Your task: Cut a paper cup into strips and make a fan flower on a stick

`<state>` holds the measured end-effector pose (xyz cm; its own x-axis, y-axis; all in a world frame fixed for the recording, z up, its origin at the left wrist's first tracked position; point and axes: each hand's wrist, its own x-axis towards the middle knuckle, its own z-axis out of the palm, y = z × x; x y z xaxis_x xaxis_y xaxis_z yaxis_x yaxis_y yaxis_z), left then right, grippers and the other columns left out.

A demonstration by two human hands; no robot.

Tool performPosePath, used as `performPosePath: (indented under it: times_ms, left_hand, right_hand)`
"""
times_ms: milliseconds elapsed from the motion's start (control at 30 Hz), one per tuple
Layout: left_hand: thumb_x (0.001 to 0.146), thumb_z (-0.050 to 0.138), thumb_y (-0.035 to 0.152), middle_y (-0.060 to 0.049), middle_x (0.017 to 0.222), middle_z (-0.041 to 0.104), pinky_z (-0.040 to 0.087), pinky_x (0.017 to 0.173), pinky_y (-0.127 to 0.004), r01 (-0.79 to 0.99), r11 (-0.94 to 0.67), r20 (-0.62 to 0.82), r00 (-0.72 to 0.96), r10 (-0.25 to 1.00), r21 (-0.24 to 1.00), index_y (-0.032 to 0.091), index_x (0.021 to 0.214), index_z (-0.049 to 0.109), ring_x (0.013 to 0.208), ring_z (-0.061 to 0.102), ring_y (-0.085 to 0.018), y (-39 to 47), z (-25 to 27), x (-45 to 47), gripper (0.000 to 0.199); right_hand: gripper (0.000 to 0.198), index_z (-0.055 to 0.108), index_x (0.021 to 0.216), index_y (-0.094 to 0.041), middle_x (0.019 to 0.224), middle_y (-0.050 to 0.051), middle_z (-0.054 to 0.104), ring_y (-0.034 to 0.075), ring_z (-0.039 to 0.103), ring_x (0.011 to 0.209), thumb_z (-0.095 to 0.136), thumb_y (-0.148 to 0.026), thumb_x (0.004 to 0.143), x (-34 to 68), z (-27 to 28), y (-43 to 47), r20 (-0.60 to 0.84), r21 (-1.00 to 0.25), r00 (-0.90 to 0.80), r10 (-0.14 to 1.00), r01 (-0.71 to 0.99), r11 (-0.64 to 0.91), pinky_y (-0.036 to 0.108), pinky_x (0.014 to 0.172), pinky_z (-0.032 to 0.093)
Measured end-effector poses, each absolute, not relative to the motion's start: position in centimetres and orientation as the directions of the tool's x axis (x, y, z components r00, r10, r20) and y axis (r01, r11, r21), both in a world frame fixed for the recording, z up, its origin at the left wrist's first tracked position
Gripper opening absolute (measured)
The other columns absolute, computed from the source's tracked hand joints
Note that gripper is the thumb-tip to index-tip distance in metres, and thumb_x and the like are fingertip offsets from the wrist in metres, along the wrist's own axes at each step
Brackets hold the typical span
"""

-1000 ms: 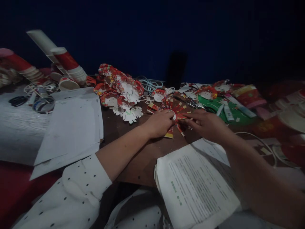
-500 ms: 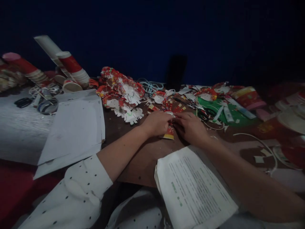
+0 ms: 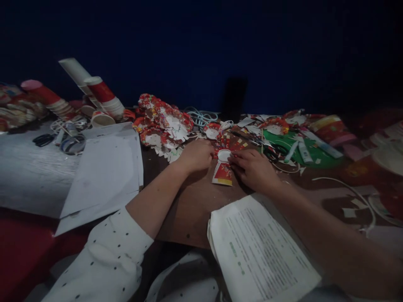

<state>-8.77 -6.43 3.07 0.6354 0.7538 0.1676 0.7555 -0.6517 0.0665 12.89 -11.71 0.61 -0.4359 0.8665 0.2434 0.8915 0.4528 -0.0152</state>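
A cut-open paper cup (image 3: 224, 171) lies on the brown tabletop, its red and yellow printed strips spread around a round white base (image 3: 224, 156). My right hand (image 3: 256, 168) has its fingers pressed together at the right edge of that base, gripping the cup there. To the left of the cup, my left hand (image 3: 197, 154) is closed, with its fingertips curled out of sight near the red strips. What it holds, if anything, is hidden.
Red and white cut-paper shapes (image 3: 174, 123) pile up behind my left hand. Scissors (image 3: 277, 152) and glue tubes (image 3: 304, 152) lie by a green sheet (image 3: 327, 156). Stacked paper cups (image 3: 105, 98) and white sheets (image 3: 105, 172) are at left; a printed booklet (image 3: 261, 247) lies in front.
My left hand has moved left off the cup's white base, which now shows fully. My right hand stays at its right edge. The whole view has shifted slightly.
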Motion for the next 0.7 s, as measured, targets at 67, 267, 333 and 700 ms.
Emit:
performPosePath:
  times_ms: [67,267,333,700]
  left_hand:
    - [0.080,0.046,0.019,-0.007,0.095,0.069,0.046,0.083,-0.031,0.774,-0.629,0.101,0.622,0.777,0.075,0.021,0.091,0.074,0.094,0.062,-0.020,-6.8,3.1,-8.7,0.030]
    - [0.083,0.045,0.017,-0.010,0.098,0.067,0.047,0.086,-0.033,0.853,-0.521,0.213,0.505,0.836,0.023,0.017,0.094,0.071,0.099,0.060,-0.023,-6.7,3.4,-8.8,0.029]
    - [0.083,0.044,0.014,-0.012,0.103,0.066,0.046,0.091,-0.035,0.880,-0.474,0.274,0.454,0.848,0.007,0.013,0.100,0.068,0.103,0.058,-0.024,-6.4,3.2,-9.0,0.030]
    - [0.082,0.048,0.023,-0.011,0.106,0.066,0.047,0.090,-0.037,0.885,-0.460,0.117,0.451,0.885,0.065,0.018,0.106,0.067,0.105,0.059,-0.025,-6.0,2.8,-9.2,0.031]
  right_hand:
    - [0.033,0.068,0.114,-0.025,0.125,0.005,0.063,0.027,0.052,0.110,0.045,-0.035,0.093,12.8,0.7,-11.8,0.244,-0.016,-0.434,0.867,0.892,0.451,0.039,0.083,0.038]
    - [0.032,0.067,0.116,-0.025,0.125,0.006,0.063,0.028,0.052,0.109,0.047,-0.033,0.092,12.6,0.8,-11.8,0.232,0.006,-0.432,0.872,0.897,0.443,0.039,0.081,0.038]
    - [0.032,0.067,0.116,-0.025,0.125,0.005,0.063,0.028,0.052,0.109,0.048,-0.032,0.092,12.7,0.7,-11.8,0.246,0.003,-0.438,0.865,0.893,0.451,0.039,0.081,0.037]
    - [0.028,0.071,0.094,-0.023,0.108,0.005,0.069,0.024,0.055,0.102,0.048,-0.038,0.092,12.8,0.6,-11.5,0.384,-0.092,-0.405,0.830,0.878,0.470,0.036,0.082,0.033]
